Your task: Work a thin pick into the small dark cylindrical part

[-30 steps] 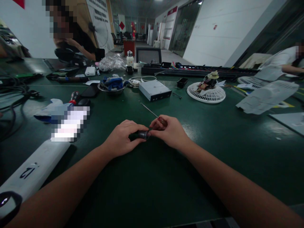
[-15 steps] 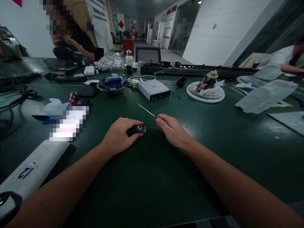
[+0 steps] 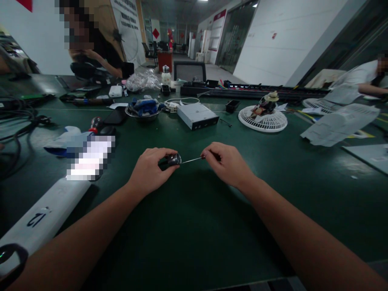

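Between the thumb and fingers of my left hand lies a short dark cylinder that looks like a small flashlight. Its round, shiny-rimmed end faces right; the rest is hidden by the hand. My right hand is closed around a thin screwdriver, whose handle is mostly covered by the fingers. The screwdriver's metal shaft points left, its tip at the rim of the flashlight. Whether the tip touches or goes inside, I cannot tell. Both hands are over the dark green table.
Ahead stand a disc drive, a metal bowl with blue cloth, and a white fan grille. At left are a lit phone on a white stand and a glove. Two people sit across the table.
The screwdriver has swung from pointing up and left to nearly level, its tip now at the flashlight's end. My left hand has shifted slightly left with the flashlight.
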The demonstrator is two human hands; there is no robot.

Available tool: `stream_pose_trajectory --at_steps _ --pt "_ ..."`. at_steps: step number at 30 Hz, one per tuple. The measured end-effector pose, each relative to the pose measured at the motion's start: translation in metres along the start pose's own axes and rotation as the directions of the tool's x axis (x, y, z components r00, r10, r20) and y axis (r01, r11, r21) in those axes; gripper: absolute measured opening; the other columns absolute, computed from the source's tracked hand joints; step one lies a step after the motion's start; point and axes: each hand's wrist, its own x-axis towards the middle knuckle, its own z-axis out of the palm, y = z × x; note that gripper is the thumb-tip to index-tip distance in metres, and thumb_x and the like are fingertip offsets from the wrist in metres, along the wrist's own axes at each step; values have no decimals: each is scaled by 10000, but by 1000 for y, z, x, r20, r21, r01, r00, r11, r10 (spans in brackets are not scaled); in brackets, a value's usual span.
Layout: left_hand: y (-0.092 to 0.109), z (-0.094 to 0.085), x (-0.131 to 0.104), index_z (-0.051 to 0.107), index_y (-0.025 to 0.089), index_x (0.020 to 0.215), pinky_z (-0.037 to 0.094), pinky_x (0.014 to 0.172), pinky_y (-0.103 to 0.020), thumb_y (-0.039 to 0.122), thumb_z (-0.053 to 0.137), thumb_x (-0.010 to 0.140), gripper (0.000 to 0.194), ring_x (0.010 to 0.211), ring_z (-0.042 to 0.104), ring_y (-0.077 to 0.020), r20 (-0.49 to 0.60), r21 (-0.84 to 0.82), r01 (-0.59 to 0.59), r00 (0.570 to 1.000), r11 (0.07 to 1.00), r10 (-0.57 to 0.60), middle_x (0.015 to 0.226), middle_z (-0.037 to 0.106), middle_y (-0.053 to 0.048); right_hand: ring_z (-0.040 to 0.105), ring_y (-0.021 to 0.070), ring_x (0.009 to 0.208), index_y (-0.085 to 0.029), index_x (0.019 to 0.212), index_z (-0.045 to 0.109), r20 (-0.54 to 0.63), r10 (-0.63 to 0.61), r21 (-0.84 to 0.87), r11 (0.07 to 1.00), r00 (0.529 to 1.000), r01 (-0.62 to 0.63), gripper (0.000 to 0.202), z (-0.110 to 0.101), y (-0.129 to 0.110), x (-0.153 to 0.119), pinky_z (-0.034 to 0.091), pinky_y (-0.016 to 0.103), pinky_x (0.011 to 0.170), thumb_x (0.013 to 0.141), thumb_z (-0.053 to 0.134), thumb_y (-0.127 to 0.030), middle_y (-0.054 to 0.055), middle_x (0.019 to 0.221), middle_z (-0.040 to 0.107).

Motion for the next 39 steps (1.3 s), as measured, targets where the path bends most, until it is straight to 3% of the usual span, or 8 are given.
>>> stream_pose_trajectory --at_steps 6,12,16,20,24,29,32,39 --pt "1 -2 1 663 236 1075 489 817 -404 261 761 759 332 901 644 -237 -9 -24 15 1000 1000 -15 972 719 -33 507 144 604 -175 771 648 -185 133 -15 990 974 -138 270 -2 -1 -1 336 291 576 922 468 -308 40 705 620" --pt "3 -4 1 671 224 1037 474 844 -415 266 762 754 300 901 649 -236 -7 -56 -33 999 998 32 972 728 -34 527 146 672 -181 921 670 -70 8 26 1000 997 -6 194 1 -2 -2 373 280 607 881 582 -349 48 853 647" --pt "5 -4 2 670 223 1041 465 848 -418 241 775 744 316 912 648 -242 -4 -61 -34 999 998 34 976 729 -35 526 139 648 -173 870 688 -85 33 3 999 996 -33 196 1 -4 -3 369 283 601 874 585 -340 44 811 661" --pt "7 -4 2 676 213 1020 459 853 -408 214 775 739 298 891 650 -231 7 -73 -48 999 996 48 953 730 -27 491 115 544 -174 846 706 -12 74 122 990 997 -72 234 1 -5 -3 349 276 548 873 584 -373 13 675 640" --pt "7 -4 2 673 213 1043 455 859 -406 221 767 752 306 902 648 -230 18 -55 -48 999 997 49 974 728 -29 516 132 580 -165 846 723 -50 145 38 989 988 -143 254 2 -6 -2 352 291 560 866 590 -381 38 708 663" --pt "5 -3 1 675 218 1036 446 861 -395 223 761 761 288 896 648 -219 25 -56 -86 996 995 87 964 729 -19 538 126 569 -170 862 723 70 119 163 978 990 -129 257 2 -6 -3 370 281 553 869 584 -386 29 696 671" --pt "3 -1 1 675 214 1046 443 863 -395 233 757 766 292 890 647 -216 24 -43 -106 994 993 107 960 728 -21 525 128 562 -173 867 730 30 187 77 979 982 -189 273 2 -8 -2 356 282 543 870 577 -400 34 693 670" --pt "2 0 1 689 216 1047 446 859 -403 236 750 764 291 911 653 -236 11 -23 -75 997 997 75 982 734 -27 558 158 615 -188 868 730 102 231 -81 971 968 -223 335 1 -8 -1 340 294 543 886 539 -463 46 724 678"
